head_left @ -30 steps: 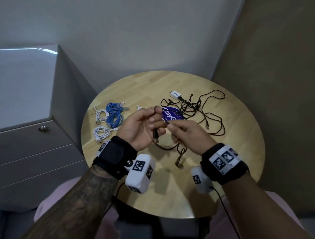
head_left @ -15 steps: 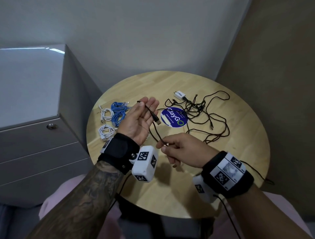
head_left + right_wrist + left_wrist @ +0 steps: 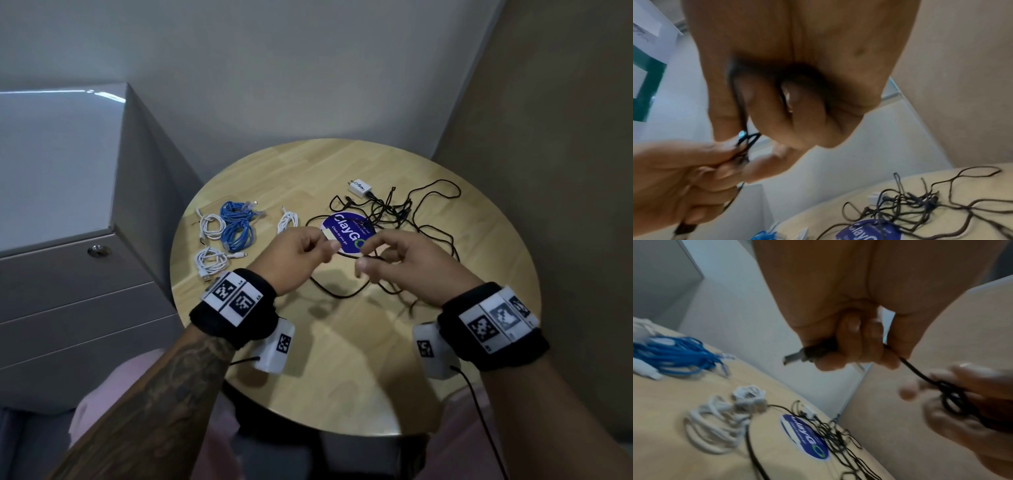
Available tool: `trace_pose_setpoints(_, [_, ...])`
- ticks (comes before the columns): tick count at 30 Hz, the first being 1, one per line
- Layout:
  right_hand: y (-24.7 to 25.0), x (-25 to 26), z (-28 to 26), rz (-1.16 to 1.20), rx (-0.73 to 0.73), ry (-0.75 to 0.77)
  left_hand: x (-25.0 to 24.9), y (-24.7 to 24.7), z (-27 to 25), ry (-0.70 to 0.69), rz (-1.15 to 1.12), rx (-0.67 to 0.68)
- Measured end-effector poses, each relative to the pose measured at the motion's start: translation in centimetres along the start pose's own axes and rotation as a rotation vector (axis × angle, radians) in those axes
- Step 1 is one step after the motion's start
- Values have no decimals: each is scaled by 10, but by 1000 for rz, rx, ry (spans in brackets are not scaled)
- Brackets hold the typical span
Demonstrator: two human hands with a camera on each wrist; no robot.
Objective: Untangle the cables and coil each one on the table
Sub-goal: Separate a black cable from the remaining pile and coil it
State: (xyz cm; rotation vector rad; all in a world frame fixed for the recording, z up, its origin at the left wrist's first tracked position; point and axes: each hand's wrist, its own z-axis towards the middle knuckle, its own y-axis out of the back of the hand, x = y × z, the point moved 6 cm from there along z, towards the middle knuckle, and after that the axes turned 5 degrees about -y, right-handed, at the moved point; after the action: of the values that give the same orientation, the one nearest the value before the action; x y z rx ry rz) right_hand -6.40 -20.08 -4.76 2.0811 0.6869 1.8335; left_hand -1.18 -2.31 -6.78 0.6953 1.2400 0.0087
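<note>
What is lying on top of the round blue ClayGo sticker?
Thin black cable strands from the tangle cross the sticker; its near edge is hidden behind the left hand and right hand.

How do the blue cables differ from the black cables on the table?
The blue cables lie in neat coiled bundles at the table's left side; the black cables sprawl tangled on the right. No hand touches the blue ones; the left hand and right hand hold a black one. Both rest on the table.
</note>
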Motion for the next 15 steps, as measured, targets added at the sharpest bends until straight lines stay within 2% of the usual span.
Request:
trace_pose_setpoints(4, [14, -4, 9, 241, -45, 11, 12, 7, -1, 40, -7, -35])
trace_pose_setpoints(7, [8, -10, 12, 270, -15, 0, 17, 11, -2, 63, -52, -90])
trace_pose_setpoints(10, [-10, -19, 12, 340, 2, -57, 17, 12, -5, 69, -143, -158])
trace_pose_setpoints(13, [-35, -22, 16, 629, 75, -134, 17, 11, -6, 65, -214, -231])
trace_pose_setpoints(15, [-37, -20, 16, 665, 64, -198, 17, 15, -6, 64, -222, -268])
